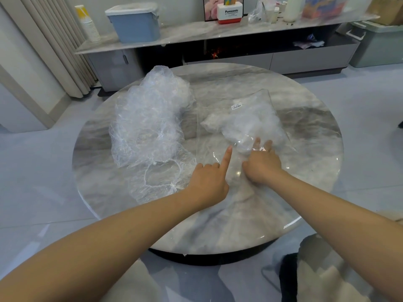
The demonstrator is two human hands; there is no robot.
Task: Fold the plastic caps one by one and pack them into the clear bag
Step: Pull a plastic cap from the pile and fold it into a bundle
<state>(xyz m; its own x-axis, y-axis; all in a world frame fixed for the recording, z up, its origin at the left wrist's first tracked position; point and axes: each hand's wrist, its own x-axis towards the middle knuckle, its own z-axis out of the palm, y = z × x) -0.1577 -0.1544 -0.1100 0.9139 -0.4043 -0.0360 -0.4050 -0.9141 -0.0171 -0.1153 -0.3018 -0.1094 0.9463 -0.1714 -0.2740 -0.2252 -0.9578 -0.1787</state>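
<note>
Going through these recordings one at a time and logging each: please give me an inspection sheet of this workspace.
Surface: round marble table, glossy.
Job's things: pile of loose plastic caps on the left; clear bag on the right, holding folded caps, barcode label on top.
Clutter: nothing seen on the table.
Grippers: left hand points its index finger at the bag's mouth; right hand has its fingers inside the bag.
Cables: nothing seen.
Surroundings: long cabinet with a blue bin; curtain left.
</note>
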